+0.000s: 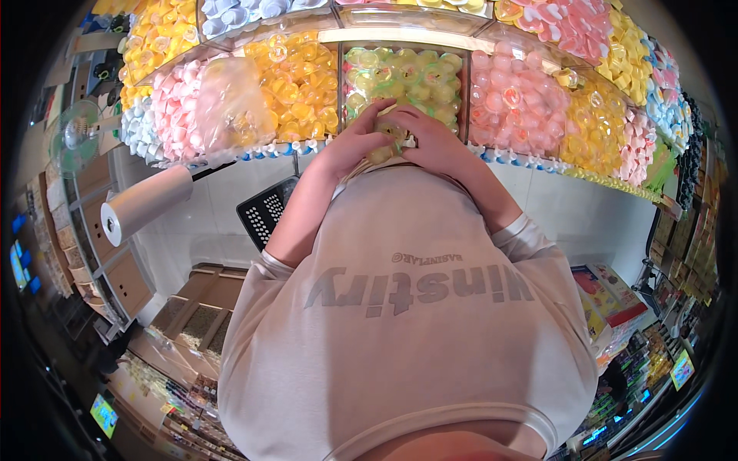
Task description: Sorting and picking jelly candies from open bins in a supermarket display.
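My left hand (355,146) and my right hand (436,144) meet in front of my body at the near edge of a bin of green jelly cups (403,73). Between their curled fingers is a small, clear yellow-green jelly cup (393,134). Both hands close around it from the sides, and the fingers partly cover it. Whether more than one cup is held there, I cannot tell. Behind the fingertips, similar round cups with green and yellow contents fill the bin.
Orange-yellow cups (300,84) fill the bin to the left, pink cups (511,96) the one to the right. A clear plastic bag (234,100) lies over the pink and yellow goods. Further left are a white roll (150,203) and a black perforated basket (265,211).
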Available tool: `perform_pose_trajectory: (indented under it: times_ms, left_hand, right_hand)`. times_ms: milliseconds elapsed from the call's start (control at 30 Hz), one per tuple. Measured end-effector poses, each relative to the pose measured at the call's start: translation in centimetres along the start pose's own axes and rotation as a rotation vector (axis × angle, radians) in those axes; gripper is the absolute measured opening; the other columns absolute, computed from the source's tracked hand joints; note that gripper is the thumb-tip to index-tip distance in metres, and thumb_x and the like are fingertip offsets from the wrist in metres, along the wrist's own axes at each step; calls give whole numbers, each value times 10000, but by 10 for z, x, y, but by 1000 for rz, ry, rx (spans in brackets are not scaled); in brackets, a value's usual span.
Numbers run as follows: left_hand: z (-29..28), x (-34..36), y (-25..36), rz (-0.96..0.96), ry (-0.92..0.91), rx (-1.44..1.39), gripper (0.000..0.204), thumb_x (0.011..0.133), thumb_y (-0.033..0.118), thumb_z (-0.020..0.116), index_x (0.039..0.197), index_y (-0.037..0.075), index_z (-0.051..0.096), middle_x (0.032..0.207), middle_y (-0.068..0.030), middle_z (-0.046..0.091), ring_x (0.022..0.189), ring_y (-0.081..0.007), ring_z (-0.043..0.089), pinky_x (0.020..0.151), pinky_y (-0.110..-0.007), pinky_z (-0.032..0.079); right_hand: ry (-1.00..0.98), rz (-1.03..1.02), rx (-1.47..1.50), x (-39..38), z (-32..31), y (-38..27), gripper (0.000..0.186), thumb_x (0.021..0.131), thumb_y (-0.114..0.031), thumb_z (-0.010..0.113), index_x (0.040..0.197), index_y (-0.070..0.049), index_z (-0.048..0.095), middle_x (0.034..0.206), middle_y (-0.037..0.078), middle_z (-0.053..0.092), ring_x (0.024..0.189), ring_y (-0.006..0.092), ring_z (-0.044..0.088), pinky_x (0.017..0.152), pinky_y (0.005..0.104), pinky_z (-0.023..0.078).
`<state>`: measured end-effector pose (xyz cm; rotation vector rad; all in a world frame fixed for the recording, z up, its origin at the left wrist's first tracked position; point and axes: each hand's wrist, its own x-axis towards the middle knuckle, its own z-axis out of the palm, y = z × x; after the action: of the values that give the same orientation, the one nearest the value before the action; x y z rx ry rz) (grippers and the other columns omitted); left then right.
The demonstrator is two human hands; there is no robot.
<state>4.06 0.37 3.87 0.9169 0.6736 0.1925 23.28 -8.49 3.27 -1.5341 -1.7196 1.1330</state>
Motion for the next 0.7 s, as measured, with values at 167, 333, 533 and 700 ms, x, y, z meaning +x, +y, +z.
perform_pose_trajectory:
  times_ms: [167,333,533,700]
  left_hand:
    - [5,7,-10,-194,-56,53,803,847,4,661,1573,96,330,1429,-151,495,1222,-216,543,1020,-323,467]
    - [6,15,-14,-172,6,144,715,867,75,723,1519,64,428,1353,-132,548,1105,-169,581,941,-302,498]
    - [-13,41,-29,-110,110,352,406,855,125,780,1231,35,658,1077,-53,687,915,-127,628,841,-304,514]
    - [-3,68,-30,470,265,1025,361,784,94,786,1127,71,672,1060,-65,699,974,-230,662,839,-359,519]
  right_hand:
    - [-187,236,238,-17,-6,25,582,796,-131,702,1359,-117,556,1343,107,594,1187,301,612,985,391,507]
    - [-15,107,402,-29,1,39,561,808,-166,737,1342,-111,573,1262,116,646,1161,280,629,988,380,494]
    - [214,302,192,-32,-8,61,415,789,-176,784,1175,-90,660,1148,84,688,1146,266,612,947,369,493]
    - [506,110,-197,-19,-8,100,269,759,-154,764,1003,-93,667,1033,107,666,1056,342,597,922,421,492]
